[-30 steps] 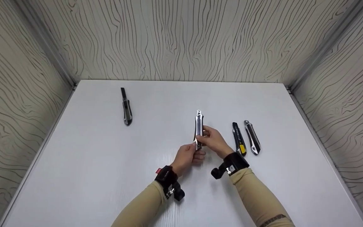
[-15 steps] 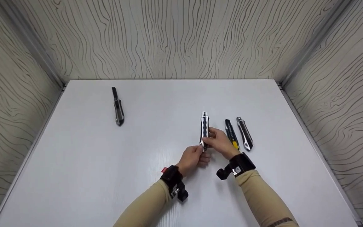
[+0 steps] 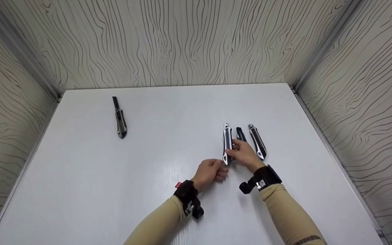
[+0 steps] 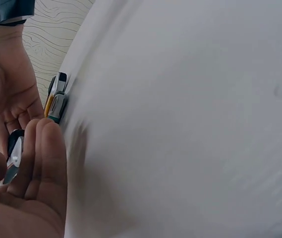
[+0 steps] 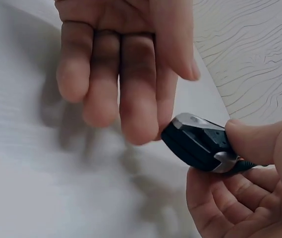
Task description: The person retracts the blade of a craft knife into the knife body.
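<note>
My right hand (image 3: 246,156) pinches a silver and black snap-off utility knife (image 3: 227,136) between thumb and fingers. The knife's butt end points toward me. My left hand (image 3: 209,173) is beside that butt end. In the right wrist view, the left hand's fingers (image 5: 138,94) hang loosely extended, with the thumb away from the knife; whether the index fingertip touches it I cannot tell. Just right of the held knife lies a black utility knife (image 3: 240,134), mostly hidden by my right hand. Further right lies another silver and black utility knife (image 3: 258,143).
A grey and black utility knife (image 3: 121,123) with its dark blade extended lies at the far left of the white table (image 3: 168,112). Wood-patterned panels (image 3: 168,41) enclose the table at the back and sides.
Both hands and the held knife have moved right across the table, closer to the two lying knives. My left hand has let go of the knife's butt end. The head view has shifted slightly.
</note>
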The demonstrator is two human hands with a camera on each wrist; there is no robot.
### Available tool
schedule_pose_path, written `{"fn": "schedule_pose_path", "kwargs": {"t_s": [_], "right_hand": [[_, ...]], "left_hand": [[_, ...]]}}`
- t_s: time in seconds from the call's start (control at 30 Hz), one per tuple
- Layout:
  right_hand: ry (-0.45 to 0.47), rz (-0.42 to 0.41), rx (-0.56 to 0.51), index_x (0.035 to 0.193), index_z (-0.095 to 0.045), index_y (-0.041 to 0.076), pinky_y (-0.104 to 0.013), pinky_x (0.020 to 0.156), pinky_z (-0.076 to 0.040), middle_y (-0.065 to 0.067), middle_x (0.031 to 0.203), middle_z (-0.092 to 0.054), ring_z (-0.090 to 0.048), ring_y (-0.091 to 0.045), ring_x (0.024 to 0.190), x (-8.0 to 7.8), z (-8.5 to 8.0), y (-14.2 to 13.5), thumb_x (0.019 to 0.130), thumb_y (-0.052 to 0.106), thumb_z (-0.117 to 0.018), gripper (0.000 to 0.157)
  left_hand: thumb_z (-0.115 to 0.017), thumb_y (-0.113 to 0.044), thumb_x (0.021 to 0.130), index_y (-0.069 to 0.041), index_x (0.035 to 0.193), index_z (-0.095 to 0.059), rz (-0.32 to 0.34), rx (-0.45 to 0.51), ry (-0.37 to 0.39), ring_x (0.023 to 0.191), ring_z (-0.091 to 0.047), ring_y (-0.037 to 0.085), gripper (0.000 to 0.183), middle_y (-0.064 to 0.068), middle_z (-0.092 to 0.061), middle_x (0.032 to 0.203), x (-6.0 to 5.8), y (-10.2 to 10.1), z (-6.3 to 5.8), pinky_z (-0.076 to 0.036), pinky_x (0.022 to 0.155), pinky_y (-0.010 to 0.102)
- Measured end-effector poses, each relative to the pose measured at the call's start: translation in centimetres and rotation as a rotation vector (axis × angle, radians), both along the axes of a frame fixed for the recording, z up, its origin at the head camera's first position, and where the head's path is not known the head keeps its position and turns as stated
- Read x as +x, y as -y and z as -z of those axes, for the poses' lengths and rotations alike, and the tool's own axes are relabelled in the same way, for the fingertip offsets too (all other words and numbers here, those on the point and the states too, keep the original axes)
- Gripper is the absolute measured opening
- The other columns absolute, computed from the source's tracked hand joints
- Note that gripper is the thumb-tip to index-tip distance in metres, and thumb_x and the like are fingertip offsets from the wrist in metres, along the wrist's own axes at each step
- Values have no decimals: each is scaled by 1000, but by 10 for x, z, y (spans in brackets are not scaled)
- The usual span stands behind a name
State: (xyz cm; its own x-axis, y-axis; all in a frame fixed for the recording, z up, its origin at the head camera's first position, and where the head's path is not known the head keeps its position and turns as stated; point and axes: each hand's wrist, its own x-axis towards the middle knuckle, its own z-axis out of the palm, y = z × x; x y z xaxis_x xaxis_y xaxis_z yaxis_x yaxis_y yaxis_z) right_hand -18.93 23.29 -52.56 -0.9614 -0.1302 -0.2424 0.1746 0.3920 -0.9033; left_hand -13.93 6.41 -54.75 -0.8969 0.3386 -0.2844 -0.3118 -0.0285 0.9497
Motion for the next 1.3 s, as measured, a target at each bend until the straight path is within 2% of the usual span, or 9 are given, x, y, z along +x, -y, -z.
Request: {"fn": "schedule_pose_path", "kwargs": {"t_s": [0.2, 0.47, 0.8, 1.03, 1.3], "right_hand": [[-45, 23, 227, 134, -50, -7, -27, 79, -53, -25, 119, -65, -64, -27, 100, 1, 4, 0, 89, 14, -67, 52], [-129, 48, 431, 121, -62, -1, -34, 79, -51, -16, 103, -70, -63, -25, 91, 1, 5, 5, 86, 19, -69, 41], [-187, 77, 544, 114, -68, 1, -43, 81, -51, -15, 102, -71, -64, -29, 91, 1, 1, 12, 83, 22, -71, 37], [-228, 117, 626, 104, -72, 6, -39, 69, -50, -10, 89, -73, -65, -26, 79, 1, 1, 15, 82, 23, -74, 29], [-263, 136, 746, 90, -70, 7, -44, 63, -48, -9, 81, -70, -65, -30, 74, 2, 1, 18, 82, 23, -74, 18]], "left_hand": [[-45, -13, 101, 13, 117, -58, -73, 13, -31, 75, -72, 20, 33, 23, -73, 94, -1, 7, 1, -61, 70, 35], [-43, -12, 103, 13, 121, -55, -100, 28, -40, 80, -73, 22, 33, 23, -73, 96, -1, 18, 0, -61, 76, 36], [-42, -15, 104, 12, 121, -56, -100, 15, -45, 77, -71, 17, 35, 21, -73, 96, 1, 26, 3, -61, 74, 35], [-42, -14, 104, 12, 121, -56, -98, 35, -33, 77, -71, 16, 34, 21, -73, 97, 1, 29, 2, -61, 75, 35], [-42, -15, 104, 12, 120, -56, -92, 27, -34, 78, -71, 17, 34, 21, -73, 97, 1, 33, 3, -61, 76, 37]]}}
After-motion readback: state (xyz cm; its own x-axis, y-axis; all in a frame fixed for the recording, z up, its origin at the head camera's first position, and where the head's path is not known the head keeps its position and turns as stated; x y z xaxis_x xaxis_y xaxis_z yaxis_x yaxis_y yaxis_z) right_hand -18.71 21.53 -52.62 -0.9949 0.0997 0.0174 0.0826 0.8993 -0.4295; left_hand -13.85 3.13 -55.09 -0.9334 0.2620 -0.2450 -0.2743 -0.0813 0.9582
